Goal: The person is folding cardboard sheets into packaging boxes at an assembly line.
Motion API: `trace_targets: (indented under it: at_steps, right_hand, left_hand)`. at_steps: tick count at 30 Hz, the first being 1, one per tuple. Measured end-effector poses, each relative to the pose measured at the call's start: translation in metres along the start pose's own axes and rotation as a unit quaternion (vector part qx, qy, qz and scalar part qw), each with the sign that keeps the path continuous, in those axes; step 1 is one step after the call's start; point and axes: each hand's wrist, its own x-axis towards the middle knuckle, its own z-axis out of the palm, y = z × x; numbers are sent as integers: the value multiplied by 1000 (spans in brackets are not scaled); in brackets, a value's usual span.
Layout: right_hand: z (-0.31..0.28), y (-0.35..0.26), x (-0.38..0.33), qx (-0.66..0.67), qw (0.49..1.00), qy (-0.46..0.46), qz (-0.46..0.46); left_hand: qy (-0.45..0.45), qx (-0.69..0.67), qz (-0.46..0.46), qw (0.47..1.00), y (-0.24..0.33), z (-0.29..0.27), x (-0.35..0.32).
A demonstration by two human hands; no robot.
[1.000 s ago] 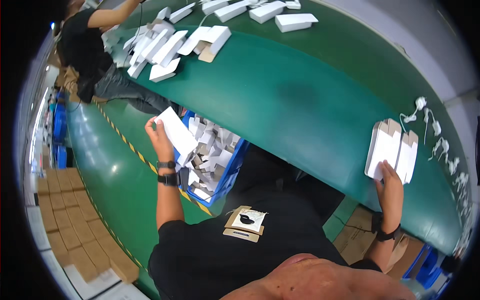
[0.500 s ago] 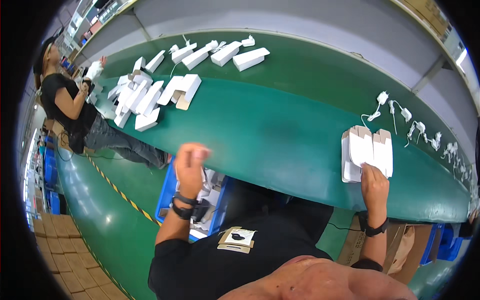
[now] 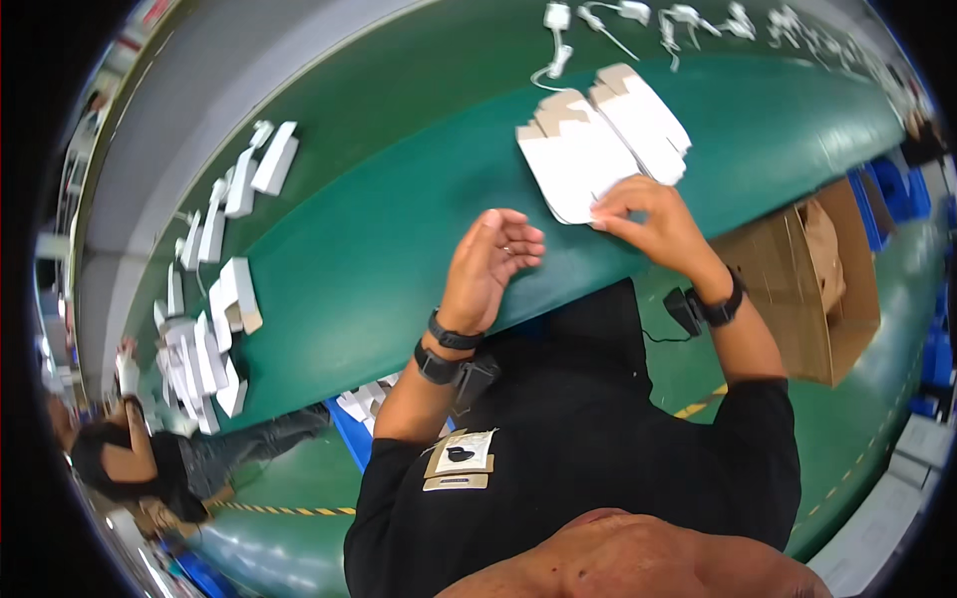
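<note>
Two stacks of flattened white cartons with brown inner flaps lie side by side on the green table (image 3: 389,229). My right hand (image 3: 653,224) pinches the near corner of the left stack's top carton (image 3: 578,164) between thumb and fingers. The right stack (image 3: 643,120) lies just beyond that hand. To the left of the cartons, my left hand (image 3: 490,267) hovers over the table's near edge, fingers loosely curled and apart, with nothing in it.
White chargers with cables (image 3: 558,18) lie in a row along the table's far side. Folded white boxes (image 3: 204,359) are heaped at the left, near a co-worker (image 3: 130,453). A blue bin (image 3: 349,434) sits below the table edge; a large brown carton (image 3: 797,289) stands at right.
My view has turned to the right, bringing the carton stacks nearer the middle. My left hand has come over toward the stacks. My right hand stays at the carton's near edge.
</note>
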Motion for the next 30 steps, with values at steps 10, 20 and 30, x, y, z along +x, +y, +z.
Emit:
trace_targets:
  at_steps: [10,20,30]
  right_hand:
    - [18,-41,-39,-47,982,120,-141]
    - [10,-58,-45,150,986,-33,-65]
    - [-29,-41,-13,102,958,-227,140]
  left_hand:
    - [-63,-187,-5,980,-20,45,14]
    - [-168,-47,30,984,-4,55,-8]
    - [-117,120,43,985,-15,41,-13]
